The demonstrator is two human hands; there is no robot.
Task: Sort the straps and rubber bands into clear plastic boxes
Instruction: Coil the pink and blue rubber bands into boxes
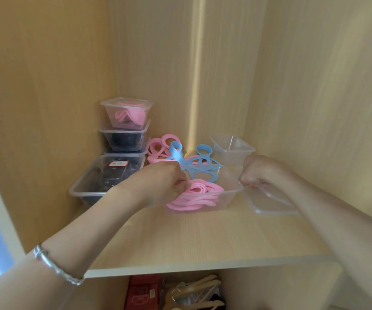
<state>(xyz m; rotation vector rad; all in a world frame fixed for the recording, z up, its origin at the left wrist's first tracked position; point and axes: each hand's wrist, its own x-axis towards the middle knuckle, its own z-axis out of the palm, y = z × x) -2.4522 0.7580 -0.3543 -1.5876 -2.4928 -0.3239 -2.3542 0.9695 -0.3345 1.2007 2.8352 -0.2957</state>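
Note:
A clear plastic box [230, 199] on the wooden shelf holds pink straps [199, 194]. My left hand [158, 186] reaches into it from the left, its fingers curled round the pink straps. My right hand [259, 173] pinches the box's right rim. Loose blue straps [199, 165] and pink straps [158, 148] lie behind the box. An empty clear box [232, 151] stands at the back right.
A clear lid [268, 203] lies flat to the right of the box. At the left stands a stack of clear boxes: pink straps in the top one [126, 113], dark items in the ones below [124, 137], and a larger box [104, 177] in front. Below the shelf edge [203, 265] are hangers.

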